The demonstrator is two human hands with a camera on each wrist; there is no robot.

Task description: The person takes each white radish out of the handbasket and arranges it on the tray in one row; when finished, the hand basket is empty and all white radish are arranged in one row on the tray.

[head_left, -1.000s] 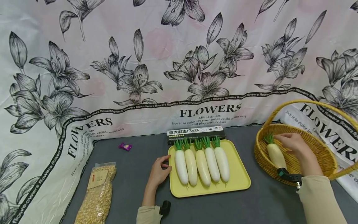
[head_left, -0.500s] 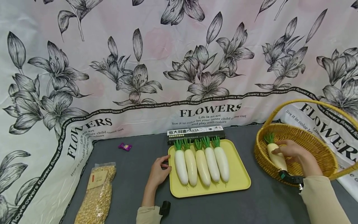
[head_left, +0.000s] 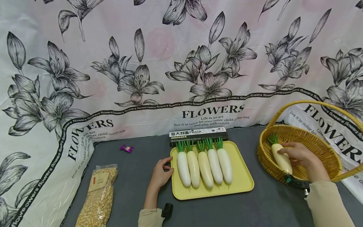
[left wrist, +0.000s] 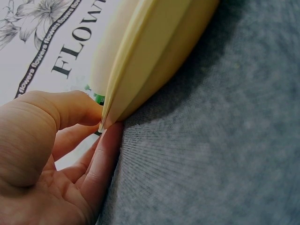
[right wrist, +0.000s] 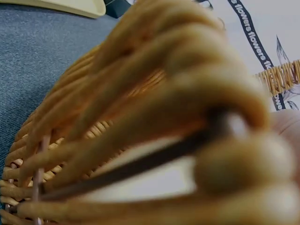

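In the head view, my left hand [head_left: 161, 175] pinches the left edge of a yellow tray [head_left: 242, 176]. Thumb and fingers meet at the tray's rim [left wrist: 140, 70] in the left wrist view. Several white radishes [head_left: 204, 170] with green tops lie side by side on the tray. At the right, my right hand [head_left: 304, 159] reaches into a wicker basket [head_left: 321, 142] and grips the body of another white radish [head_left: 280, 156], whose green leaves point to the back. Basket weave [right wrist: 173, 65] covers most of the right wrist view and hides that grip.
A black pasta box [head_left: 198, 136] lies behind the tray, against the flowered cloth [head_left: 158, 78]. To the left are a purple-wrapped candy [head_left: 126, 148] and a bag of yellow kernels [head_left: 97, 195]. The basket's tall handle [head_left: 314, 102] arches over its opening.
My right hand has moved from near the basket radish's leaves down onto its body and now grips it. My left hand and the tray have stayed put.
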